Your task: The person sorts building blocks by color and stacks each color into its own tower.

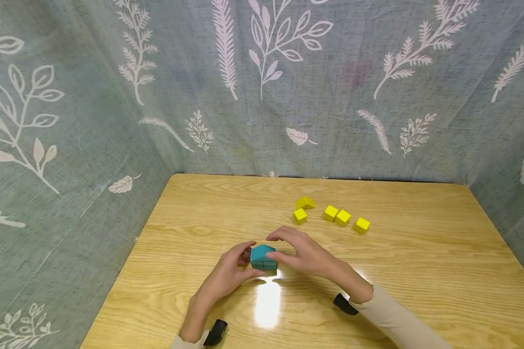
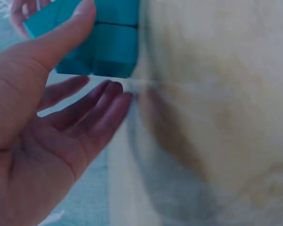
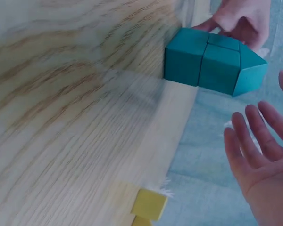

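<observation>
Flanking a house-shaped stack of teal blocks [image 1: 261,261] on the wooden table [image 1: 192,213] | left hand [image 1: 229,272] loosely cupped, right hand [image 1: 307,253] open, neither gripping | probably light, rigid, smooth, apt to slide apart; best pinched low, on opposite sides.

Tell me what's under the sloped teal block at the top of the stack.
Under the sloped teal block, teal blocks show in two layers. The faces it sits against are covered, as is the wooden table directly below them.
</observation>
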Available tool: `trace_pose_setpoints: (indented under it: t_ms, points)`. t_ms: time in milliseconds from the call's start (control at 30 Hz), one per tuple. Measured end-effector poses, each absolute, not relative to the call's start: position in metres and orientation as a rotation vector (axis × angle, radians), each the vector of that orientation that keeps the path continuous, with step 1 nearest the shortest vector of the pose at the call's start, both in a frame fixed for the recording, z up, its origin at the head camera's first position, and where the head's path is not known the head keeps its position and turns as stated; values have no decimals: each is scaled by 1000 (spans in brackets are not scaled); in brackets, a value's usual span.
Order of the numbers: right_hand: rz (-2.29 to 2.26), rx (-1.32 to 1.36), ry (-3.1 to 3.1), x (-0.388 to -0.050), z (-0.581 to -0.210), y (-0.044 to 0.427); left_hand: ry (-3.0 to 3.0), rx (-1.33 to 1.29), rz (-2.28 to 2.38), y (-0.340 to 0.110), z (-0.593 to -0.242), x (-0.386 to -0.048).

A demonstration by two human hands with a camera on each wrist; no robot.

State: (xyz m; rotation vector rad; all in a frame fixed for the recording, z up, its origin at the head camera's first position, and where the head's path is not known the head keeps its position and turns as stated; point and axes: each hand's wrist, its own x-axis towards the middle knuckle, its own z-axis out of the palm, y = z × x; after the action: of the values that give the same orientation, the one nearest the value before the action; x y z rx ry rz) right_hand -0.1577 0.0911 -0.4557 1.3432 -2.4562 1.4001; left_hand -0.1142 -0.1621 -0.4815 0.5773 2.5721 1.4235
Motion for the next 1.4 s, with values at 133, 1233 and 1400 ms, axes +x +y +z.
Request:
trace_pose_setpoints:
  t_ms: [133,1233,1400]
  points:
    - [1396,1284,-2435,-156,-453,100,2672,606,1381,-158,-470,-111]
    - [1269,963,-2396,-139,-449,181,2800,1117,1405,-66,-422,-122]
    - [1194,928,-2400,-139,-452,194,2815,1139,1351,-51,-425,-126]
